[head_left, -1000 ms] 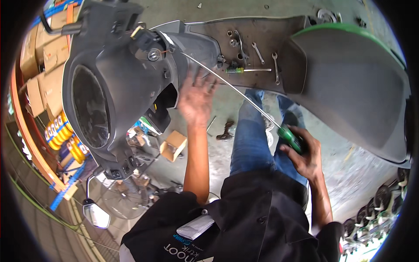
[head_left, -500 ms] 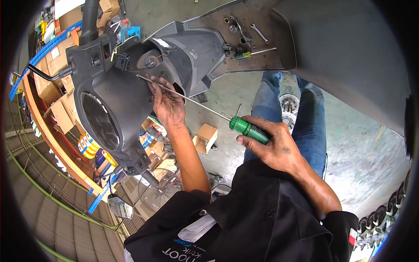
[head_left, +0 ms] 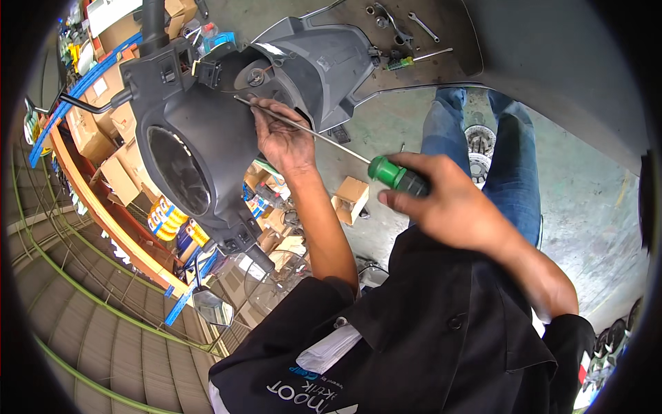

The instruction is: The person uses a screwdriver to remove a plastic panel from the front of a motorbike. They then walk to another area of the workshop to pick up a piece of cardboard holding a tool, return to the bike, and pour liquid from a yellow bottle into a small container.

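A long screwdriver [head_left: 388, 172] with a green and black handle slants across in front of me. Its handle is in the grip of my right hand [head_left: 455, 203], which is smeared by motion. My left hand [head_left: 288, 141] has its fingers closed around the thin metal shaft near the tip. The tip lies over a scooter's dark grey handlebar cover [head_left: 214, 114]; whether it touches anything there, I cannot tell. Beyond my left fingers is the open front cowl [head_left: 345, 55] with a round lock [head_left: 255, 76] and thin wires.
On the scooter's footboard lie a second green screwdriver [head_left: 400, 63], a wrench [head_left: 424, 26] and some metal parts. A cardboard box [head_left: 350, 196] stands on the floor. To the left are a shelf with boxes [head_left: 89, 138] and a mirror [head_left: 212, 307]. The dark seat side [head_left: 552, 62] fills the upper right.
My view has shifted, so the scooter sits further right and higher. My right hand has turned on the screwdriver handle; both hands keep hold of the screwdriver.
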A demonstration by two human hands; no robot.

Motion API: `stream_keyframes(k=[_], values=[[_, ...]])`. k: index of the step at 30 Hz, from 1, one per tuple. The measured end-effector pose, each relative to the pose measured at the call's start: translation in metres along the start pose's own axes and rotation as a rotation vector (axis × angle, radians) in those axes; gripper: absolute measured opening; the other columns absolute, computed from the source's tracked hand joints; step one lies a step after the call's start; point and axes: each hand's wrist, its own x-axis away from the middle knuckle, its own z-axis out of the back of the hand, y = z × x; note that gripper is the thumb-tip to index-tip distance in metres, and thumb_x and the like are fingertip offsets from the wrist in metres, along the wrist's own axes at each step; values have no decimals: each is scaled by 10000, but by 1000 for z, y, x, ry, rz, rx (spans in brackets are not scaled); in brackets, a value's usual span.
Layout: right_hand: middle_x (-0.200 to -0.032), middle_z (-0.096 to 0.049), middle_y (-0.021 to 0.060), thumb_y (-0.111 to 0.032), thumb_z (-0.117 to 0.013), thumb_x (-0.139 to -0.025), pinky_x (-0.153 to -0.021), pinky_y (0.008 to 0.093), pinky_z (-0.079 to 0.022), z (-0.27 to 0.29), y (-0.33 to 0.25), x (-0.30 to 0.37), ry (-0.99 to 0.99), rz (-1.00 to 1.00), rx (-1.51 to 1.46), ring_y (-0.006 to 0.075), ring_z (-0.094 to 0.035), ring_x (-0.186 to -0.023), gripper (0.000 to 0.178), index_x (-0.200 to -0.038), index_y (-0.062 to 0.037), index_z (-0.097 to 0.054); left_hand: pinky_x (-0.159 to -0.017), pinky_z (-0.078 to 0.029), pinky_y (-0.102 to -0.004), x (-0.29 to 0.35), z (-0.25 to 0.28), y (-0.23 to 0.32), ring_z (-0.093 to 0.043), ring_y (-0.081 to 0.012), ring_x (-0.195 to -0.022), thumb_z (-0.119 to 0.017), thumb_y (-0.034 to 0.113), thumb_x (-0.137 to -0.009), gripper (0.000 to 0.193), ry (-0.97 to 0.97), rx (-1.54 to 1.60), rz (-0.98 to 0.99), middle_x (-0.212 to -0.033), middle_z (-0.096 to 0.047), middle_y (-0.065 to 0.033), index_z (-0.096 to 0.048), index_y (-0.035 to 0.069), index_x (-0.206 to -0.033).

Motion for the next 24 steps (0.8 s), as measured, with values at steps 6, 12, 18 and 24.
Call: stream_keyframes(k=[6,12,18,24], values=[[-933,-579,101,-249,-730,-839,-559,385,-518,-12,8,8,446,541,646,256,-604,-612,667,-1429,-76,-471,-889,-586,-410,42,-7,-34,-694,-240,-964,-574,206,-999,307,-23,-472,4,-1036,-703,-31,-579,107,-1289],[-871,-675,178,-335,-649,-951,-538,357,-499,-23,0,18,348,143,44,236,-644,-603,441,-1185,37,-615,-923,-579,-452,33,-34,-38,-679,-300,-1076,-539,163,-1006,336,112,-429,-5,-1133,-691,-74,-542,115,-1338],[-930,-696,182,-127,-748,-862,-712,335,-533,-56,-1,41,510,297,86,243,-691,-808,380,-1194,31,-651,-893,-599,-431,42,-14,-4,-661,-273,-1116,-540,164,-1004,390,-51,-500,40,-1224,-653,-72,-480,131,-1388],[-991,-729,208,-191,-737,-877,-799,297,-537,-32,11,43,422,13,-102,162,-687,-907,392,-1177,52,-664,-879,-604,-421,7,9,24,-665,-254,-1105,-542,114,-998,417,84,-653,-94,-1232,-650,-45,-457,149,-1405]])
